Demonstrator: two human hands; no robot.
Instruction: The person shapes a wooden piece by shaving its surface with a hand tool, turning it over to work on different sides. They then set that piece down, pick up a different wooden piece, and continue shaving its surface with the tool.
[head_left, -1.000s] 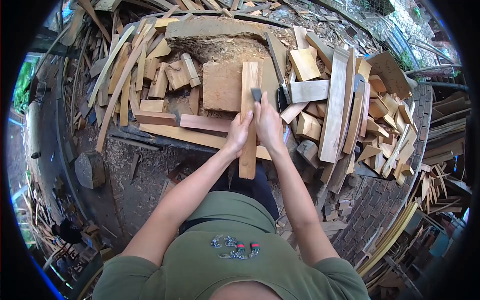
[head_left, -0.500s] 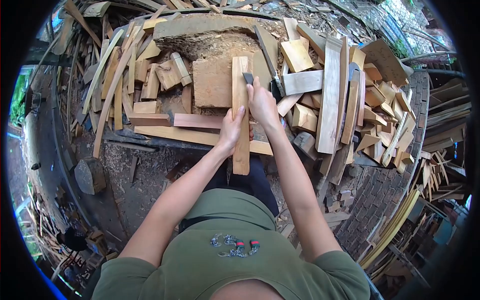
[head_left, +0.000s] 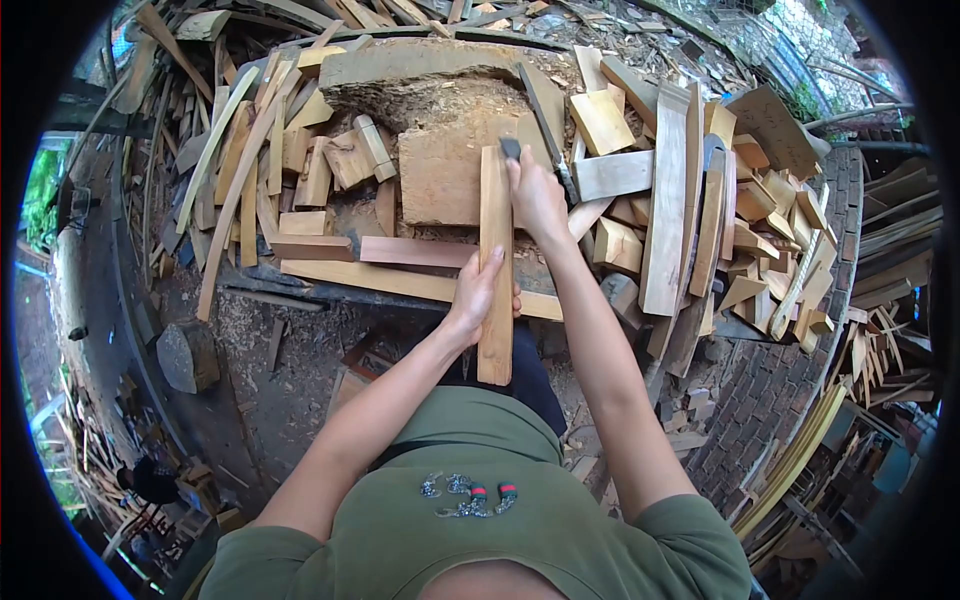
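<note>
My left hand [head_left: 475, 298] is closed round a long, squared wooden bar [head_left: 495, 330], thumb on top and fingertips showing at its right side. The bar points away from me, its near end above my lap. In my right hand [head_left: 538, 203] is a small tool with a dark flat blade [head_left: 511, 148]; its handle is hidden in the fist. The blade is right at the bar's far end, near the right corner. Beyond lies a thick, rough-hewn wooden block [head_left: 445, 180], overlapped by the bar in this view.
Offcuts [head_left: 345, 160] lie heaped left of the block. On the right are long boards [head_left: 665, 210] and a pile of cut pieces [head_left: 765, 220]. A pinkish strip [head_left: 415, 251] and a pale batten [head_left: 370, 279] run along the bench's near edge. A log stump [head_left: 187, 357] stands on the ground.
The bar and my left hand have come closer to my body. The blade, earlier partway down the bar's right edge, is now at its far end. The whole view has shifted slightly.
</note>
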